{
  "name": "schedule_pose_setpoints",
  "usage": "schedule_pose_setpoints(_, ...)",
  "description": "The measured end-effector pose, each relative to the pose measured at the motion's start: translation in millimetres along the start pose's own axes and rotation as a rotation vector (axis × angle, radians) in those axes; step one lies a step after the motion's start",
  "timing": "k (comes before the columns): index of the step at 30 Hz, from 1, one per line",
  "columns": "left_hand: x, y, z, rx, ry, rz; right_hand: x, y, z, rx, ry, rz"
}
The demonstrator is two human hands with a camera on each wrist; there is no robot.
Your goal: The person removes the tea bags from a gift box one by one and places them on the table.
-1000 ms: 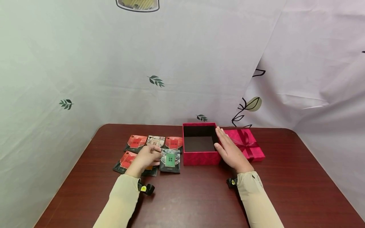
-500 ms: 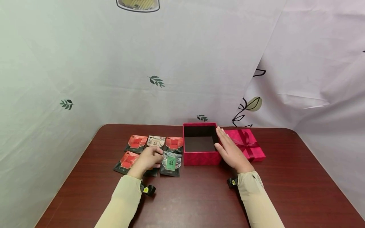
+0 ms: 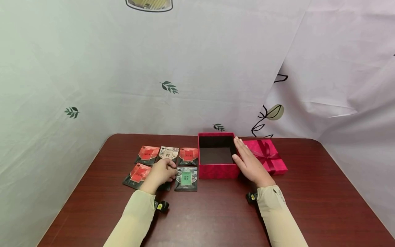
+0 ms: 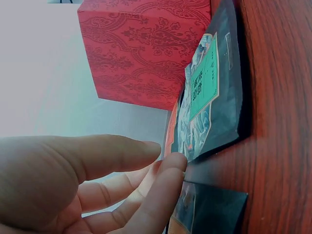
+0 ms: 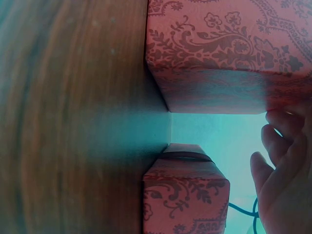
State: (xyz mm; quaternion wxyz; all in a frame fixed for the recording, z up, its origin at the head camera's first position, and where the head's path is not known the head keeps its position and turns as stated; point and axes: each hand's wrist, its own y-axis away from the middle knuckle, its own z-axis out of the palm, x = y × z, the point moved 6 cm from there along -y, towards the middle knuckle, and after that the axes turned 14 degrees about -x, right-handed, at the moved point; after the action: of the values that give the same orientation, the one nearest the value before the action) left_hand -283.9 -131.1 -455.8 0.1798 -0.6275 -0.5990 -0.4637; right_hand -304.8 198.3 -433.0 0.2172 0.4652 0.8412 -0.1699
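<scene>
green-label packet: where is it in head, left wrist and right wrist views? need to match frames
Head: green-label packet lies flat left of centre, just left of the red box, beside the left hand.
Left wrist: it fills the centre-right, seen edge-on above the fingertips.
Right wrist: not in it.
Shared landmark: the red box, upper middle in the left wrist view, top right in the right wrist view.

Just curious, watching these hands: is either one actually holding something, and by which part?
The left hand touches the green-labelled packet at its edge; a firm grip cannot be told. The right hand rests flat against the red box side.
</scene>
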Motion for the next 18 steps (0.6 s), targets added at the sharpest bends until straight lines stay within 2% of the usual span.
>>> schedule_pose_setpoints(6,0.9,-1.0,0.0,0.006,-0.009,0.022,0,0,-1,-0.015,-0.005,0.008)
schedule_pose_setpoints(11,3.9,-0.5,-6.3,0.016,-0.020,0.050,1,0,0,-0.001,-0.016,0.010)
schedule_pose_setpoints(15,6.9,2.7,-18.6,0.092,-0.059,0.108,4,1,4,-0.010,-0.060,0.013)
schedule_pose_setpoints(18,10.3,4.9,-28.7,0.174,-0.138,0.172,6,3,3,0.000,-0.123,0.006)
